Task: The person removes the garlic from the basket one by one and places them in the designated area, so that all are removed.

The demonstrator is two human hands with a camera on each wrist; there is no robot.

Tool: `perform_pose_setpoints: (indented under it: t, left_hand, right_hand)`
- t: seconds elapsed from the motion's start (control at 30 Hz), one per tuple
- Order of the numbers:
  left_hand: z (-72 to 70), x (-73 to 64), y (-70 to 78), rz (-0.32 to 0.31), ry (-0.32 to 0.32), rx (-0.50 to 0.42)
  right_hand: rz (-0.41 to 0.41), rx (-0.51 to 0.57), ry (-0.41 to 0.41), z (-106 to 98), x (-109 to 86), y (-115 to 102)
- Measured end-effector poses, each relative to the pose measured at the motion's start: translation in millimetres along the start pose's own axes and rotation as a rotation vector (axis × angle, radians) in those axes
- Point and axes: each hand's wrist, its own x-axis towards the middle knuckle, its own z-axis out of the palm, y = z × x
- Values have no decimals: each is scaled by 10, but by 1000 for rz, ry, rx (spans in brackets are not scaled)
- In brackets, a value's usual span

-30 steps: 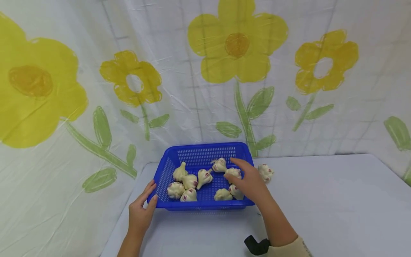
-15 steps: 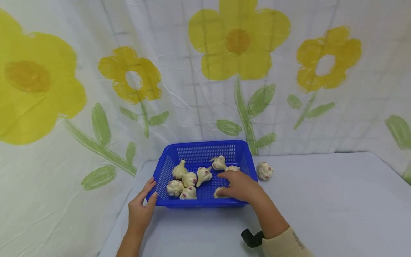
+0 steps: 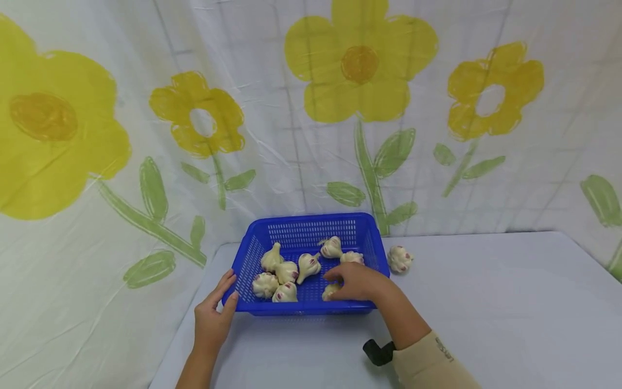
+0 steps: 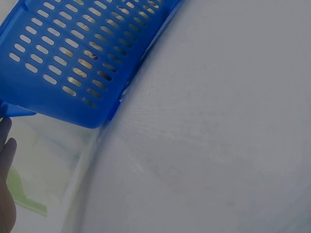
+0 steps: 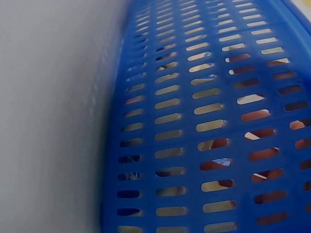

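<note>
A blue plastic basket (image 3: 311, 308) with slotted walls holds several garlic bulbs. My right hand (image 3: 357, 282) reaches over its front right side, fingers and thumb curled round a garlic bulb (image 3: 329, 292) near the front wall. The hand covers part of that bulb; behind it sits another garlic bulb (image 3: 352, 257). At the basket's left side my left hand (image 3: 214, 310) touches the rim with nearly straight fingers and thumb. In the left wrist view, the fingers of that hand (image 4: 6, 155) show just below the rim. In the right wrist view, the slotted wall (image 5: 194, 121) mostly hides the right hand and garlic.
One loose garlic bulb (image 3: 400, 259) lies on the white tabletop (image 3: 486, 302), right of the basket. Close behind the basket hangs a white curtain (image 3: 272, 162) with yellow flowers. A black bent piece (image 3: 379, 353) sticks out by the right sleeve.
My right hand has moved left and toward me inside the basket, from above the back right bulbs to the front bulb, and has closed round it. The left hand stays at the rim.
</note>
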Motion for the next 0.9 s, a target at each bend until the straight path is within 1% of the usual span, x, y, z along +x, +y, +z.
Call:
perform_pose_setpoints:
  t: [0.2,0.3,0.43,0.53,0.8,0.9]
  left_hand:
    - [-2,-7,1,-6,-5,-2]
    - [-1,-16,0,-22,-5,-12]
    - [-3,-17,1,-29,-14,-11]
    - [-6,-14,-5,-24,-20,9]
    - [-25,-5,24,-60,-37,24]
    - [-21,-2,22,-49,-34,30]
  right_hand:
    - [16,-15,-13,8,8,8]
    - [18,-29,-16,15,16,15]
    - [49,-55,-18,32,26,31]
    - [65,-70,-21,45,40,44]
    - [34,-105,-42,53,69,69]
    - [42,-100,-45,50,66,67]
